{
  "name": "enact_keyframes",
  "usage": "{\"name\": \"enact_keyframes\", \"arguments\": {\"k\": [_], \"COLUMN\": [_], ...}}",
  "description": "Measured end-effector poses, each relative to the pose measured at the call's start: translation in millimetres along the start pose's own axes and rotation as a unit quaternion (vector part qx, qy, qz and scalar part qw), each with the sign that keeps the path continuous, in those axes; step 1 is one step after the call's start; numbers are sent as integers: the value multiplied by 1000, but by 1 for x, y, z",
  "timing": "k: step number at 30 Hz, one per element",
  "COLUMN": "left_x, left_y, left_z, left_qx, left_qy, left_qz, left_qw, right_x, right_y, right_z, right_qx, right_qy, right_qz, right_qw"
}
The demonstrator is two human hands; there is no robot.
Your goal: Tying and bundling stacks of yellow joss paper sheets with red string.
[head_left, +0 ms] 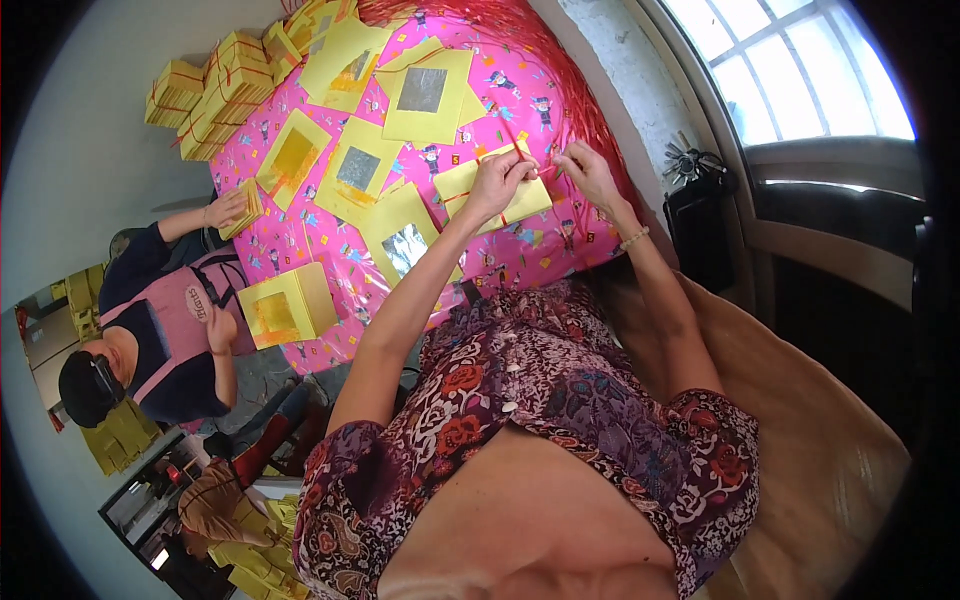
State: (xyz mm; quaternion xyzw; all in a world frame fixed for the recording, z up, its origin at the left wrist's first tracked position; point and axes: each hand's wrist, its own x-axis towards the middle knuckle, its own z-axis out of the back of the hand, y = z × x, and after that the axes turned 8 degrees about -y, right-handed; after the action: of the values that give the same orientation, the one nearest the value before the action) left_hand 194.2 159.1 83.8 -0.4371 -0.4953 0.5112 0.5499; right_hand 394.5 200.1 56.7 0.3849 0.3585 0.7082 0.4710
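A stack of yellow paper (458, 184) lies in front of me on the pink patterned table cover, with red string (518, 150) around it. My left hand (503, 186) rests over the stack, its fingers pinched on the string. Just to the right, my right hand (590, 176) is closed on the string too, its fingertips near the stack's right edge. A short length of string runs between the two hands. The fingers hide part of it.
Loose yellow sheets with silver squares (422, 90) and orange-gold squares (293, 150) spread leftward. Tied yellow bundles (228, 90) are piled at the far left. Red strings (590, 100) hang along the right edge. A co-worker's hand (228, 208) touches a small stack at left.
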Motion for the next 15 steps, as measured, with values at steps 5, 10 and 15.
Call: {"name": "enact_keyframes", "arguments": {"k": [5, 10, 15], "left_x": [8, 13, 13], "left_y": [-2, -2, 4], "left_z": [-6, -6, -6], "left_qx": [107, 225, 220], "left_qy": [8, 31, 50], "left_qz": [-2, -69, -89], "left_qw": [994, 971, 970], "right_x": [7, 21, 19], "right_y": [48, 61, 46], "right_z": [9, -5, -5], "right_qx": [-140, -132, -192], "right_qy": [-32, -3, 33], "right_qz": [219, 268, 157], "right_qw": [965, 954, 968]}}
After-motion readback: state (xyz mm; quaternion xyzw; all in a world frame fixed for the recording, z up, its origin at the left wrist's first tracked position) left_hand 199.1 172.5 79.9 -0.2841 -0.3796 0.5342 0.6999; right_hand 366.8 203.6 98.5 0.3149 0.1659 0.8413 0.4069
